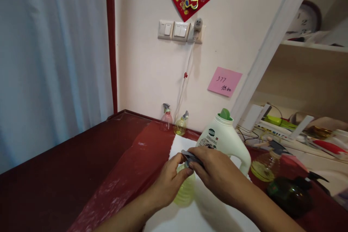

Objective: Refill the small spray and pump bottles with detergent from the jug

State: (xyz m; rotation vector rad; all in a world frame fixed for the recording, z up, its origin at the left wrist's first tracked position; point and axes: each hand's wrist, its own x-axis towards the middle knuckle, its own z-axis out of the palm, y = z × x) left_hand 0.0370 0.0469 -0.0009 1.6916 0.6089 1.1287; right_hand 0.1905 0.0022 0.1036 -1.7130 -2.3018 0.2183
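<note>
A clear, ribbed spray bottle (185,194) with a yellowish tint stands on the white sheet (168,219) in front of me. My left hand (169,178) is closed around its neck from the left side. The fingers of my right hand (214,169) are closed on the grey spray head (191,158) at the bottle's top. Partly hidden by my fingers is the join between head and neck. Just behind my right hand stands a large pale green jug (225,136) with a handle; something green sits in its mouth.
Small pink (166,119) and yellow (180,125) spray bottles stand at the wall. To the right are a spray bottle with yellow liquid (265,165) and a dark pump bottle (289,195). Clear plastic film (130,166) covers part of the dark red table (67,174).
</note>
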